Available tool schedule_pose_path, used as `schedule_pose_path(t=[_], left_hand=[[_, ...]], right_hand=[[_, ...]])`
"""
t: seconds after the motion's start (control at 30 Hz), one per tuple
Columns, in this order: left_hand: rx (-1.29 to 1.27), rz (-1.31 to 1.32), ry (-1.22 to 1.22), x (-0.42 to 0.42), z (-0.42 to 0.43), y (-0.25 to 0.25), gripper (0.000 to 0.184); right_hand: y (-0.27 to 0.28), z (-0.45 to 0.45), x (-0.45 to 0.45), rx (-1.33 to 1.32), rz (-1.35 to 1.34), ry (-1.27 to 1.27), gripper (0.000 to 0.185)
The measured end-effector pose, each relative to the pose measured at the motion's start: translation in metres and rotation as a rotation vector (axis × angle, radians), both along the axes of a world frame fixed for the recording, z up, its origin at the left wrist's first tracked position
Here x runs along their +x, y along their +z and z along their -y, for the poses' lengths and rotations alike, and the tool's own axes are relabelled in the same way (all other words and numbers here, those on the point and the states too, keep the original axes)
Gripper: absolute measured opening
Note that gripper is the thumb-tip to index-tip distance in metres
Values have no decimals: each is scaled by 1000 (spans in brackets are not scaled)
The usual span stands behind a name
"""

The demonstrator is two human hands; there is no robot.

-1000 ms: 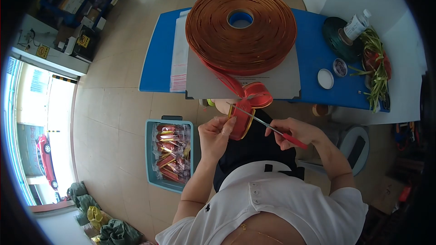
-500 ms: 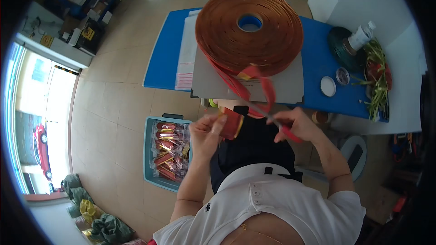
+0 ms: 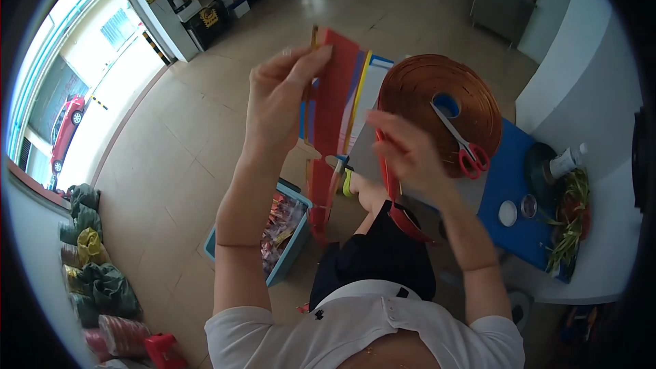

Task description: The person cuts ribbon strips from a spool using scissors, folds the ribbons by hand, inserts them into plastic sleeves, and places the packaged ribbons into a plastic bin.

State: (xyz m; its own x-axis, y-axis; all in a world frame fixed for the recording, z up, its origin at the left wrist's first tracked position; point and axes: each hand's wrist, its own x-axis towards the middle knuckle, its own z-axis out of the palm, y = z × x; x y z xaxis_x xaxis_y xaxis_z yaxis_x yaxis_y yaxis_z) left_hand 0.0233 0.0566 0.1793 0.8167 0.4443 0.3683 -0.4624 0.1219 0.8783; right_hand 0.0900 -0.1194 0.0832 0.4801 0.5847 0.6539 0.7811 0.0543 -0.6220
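Observation:
My left hand [image 3: 287, 89] is raised and closed, pinching the top of a red ribbon strip [image 3: 335, 96] with gold edges. The strip hangs down in front of the table, its lower part twisting toward the floor. My right hand [image 3: 410, 150], somewhat blurred, is beside the big ribbon roll [image 3: 424, 82], its fingers apart and no held thing visible. Another length of red ribbon [image 3: 404, 222] hangs below it, over my lap. Scissors with red handles [image 3: 471, 159] lie on top of the roll, their blades toward its blue core.
At left on the floor, a blue crate [image 3: 290, 260] holds wrapped red pieces. On the blue table [image 3: 506, 157] are a round white lid [image 3: 507, 213], a small tin [image 3: 529, 206], a bottle [image 3: 570, 159] and green-stalked vegetables [image 3: 570, 232]. Green bags [image 3: 109, 287] line the left wall.
The scissors have gone from my right hand onto the roll. My left hand has risen, now with a long ribbon strip instead of a short folded piece. The view has tilted up.

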Motion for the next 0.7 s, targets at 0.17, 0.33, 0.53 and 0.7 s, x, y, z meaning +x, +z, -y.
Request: schedule_pose_path(t=[0.17, 0.33, 0.53, 0.7], left_hand=[[159, 74, 248, 2, 2, 36, 13], [112, -179, 174, 9, -60, -2, 24], [-35, -347, -741, -26, -23, -54, 50], [237, -134, -960, -37, -5, -90, 64]], right_hand=[[21, -44, -55, 20, -439, 60, 25], [50, -31, -44, 251, 187, -31, 18], [75, -18, -27, 326, -153, 187, 10], [93, -25, -26, 345, -514, 246, 25]])
